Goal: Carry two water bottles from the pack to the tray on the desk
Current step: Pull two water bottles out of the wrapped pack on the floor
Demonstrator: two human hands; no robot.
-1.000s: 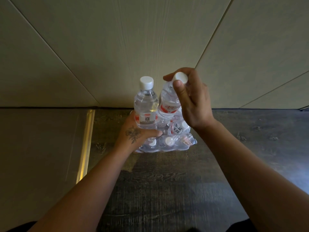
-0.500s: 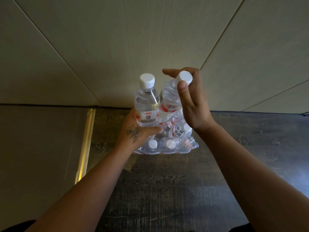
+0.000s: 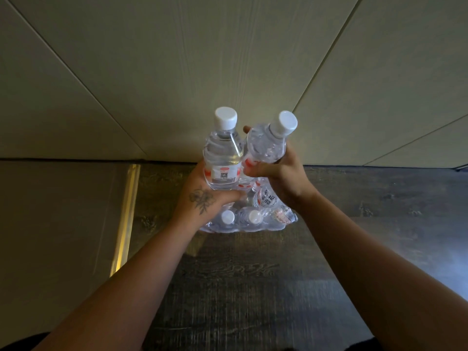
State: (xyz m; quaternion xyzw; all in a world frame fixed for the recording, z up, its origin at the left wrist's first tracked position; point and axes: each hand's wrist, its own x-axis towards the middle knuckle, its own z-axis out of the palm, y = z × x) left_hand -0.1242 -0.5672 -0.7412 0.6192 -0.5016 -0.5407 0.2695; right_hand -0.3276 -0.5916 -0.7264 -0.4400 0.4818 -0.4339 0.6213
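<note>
Each grip is wrapped round a bottle: left hand (image 3: pixel 202 201) low, right hand (image 3: pixel 281 173) mid-body. Full, likely heavy, slick thin plastic; hold the labelled waist above the pack (image 3: pixel 253 221).

Glossy clear plastic bottles (image 3: pixel 222 158), crinkled shiny plastic pack wrap (image 3: pixel 253 224), matt dark wood-grain floor (image 3: pixel 240 287).
</note>
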